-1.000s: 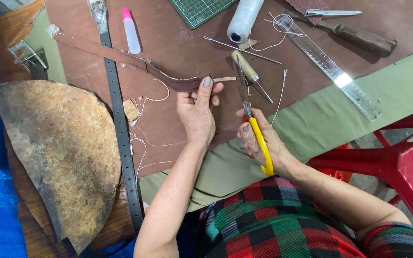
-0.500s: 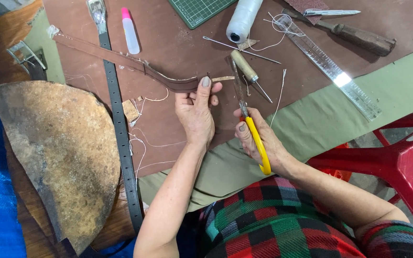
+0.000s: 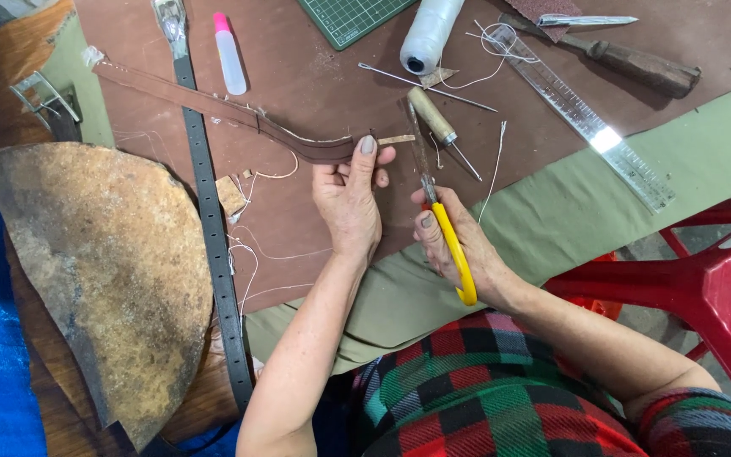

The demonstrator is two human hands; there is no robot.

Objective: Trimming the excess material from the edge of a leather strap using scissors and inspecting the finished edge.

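While left hand (image 3: 347, 199) pins strap (image 3: 213, 106) | right hand (image 3: 454, 245) grips scissors (image 3: 443, 222)

The left hand (image 3: 347, 203) covers the end of the leather strap (image 3: 213, 106) it grips, so how the fingers close beneath cannot be told. Above the right hand (image 3: 458, 245), the tip of the yellow-handled cutter (image 3: 443, 228) is too thin to tell whether it touches the strap. Far left of both hands, the black belt (image 3: 213, 237) runs out at the top and bottom edges.
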